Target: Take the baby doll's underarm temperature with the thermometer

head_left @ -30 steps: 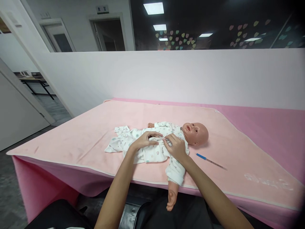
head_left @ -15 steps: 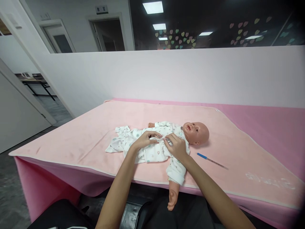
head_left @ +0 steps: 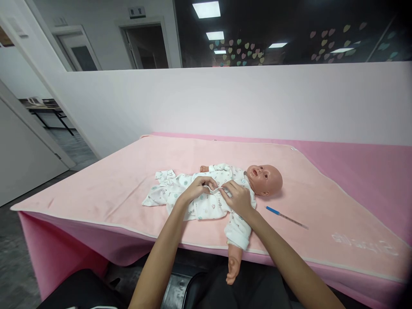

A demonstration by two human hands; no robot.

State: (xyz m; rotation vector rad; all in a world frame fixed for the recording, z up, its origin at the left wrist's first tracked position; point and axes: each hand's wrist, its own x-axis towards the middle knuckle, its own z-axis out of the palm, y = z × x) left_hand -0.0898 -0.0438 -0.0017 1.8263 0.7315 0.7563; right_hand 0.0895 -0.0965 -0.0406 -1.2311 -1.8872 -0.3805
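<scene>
A baby doll (head_left: 265, 180) lies on its back, head to the right, on a pink mat (head_left: 122, 165). It wears a white printed romper (head_left: 209, 209), and one doll arm (head_left: 234, 262) hangs over the near table edge. My left hand (head_left: 200, 189) is at the doll's belly, fingers curled and pinching the romper's front edge. My right hand (head_left: 238, 197) rests on the chest side, thumb and fingers closed on the same edge. A thin strip of white cloth spans the gap between both hands. Fingertips are partly hidden by the cloth.
A thin stick with a blue handle (head_left: 273, 210) lies on the mat right of the doll. Behind the table rises a white wall (head_left: 225, 103) with a dark window above. The mat's near edge drops off towards my lap.
The fingers of my left hand have curled in slightly and shifted a little along the romper's edge. My right hand has moved slightly left. The doll and stick stay put.
</scene>
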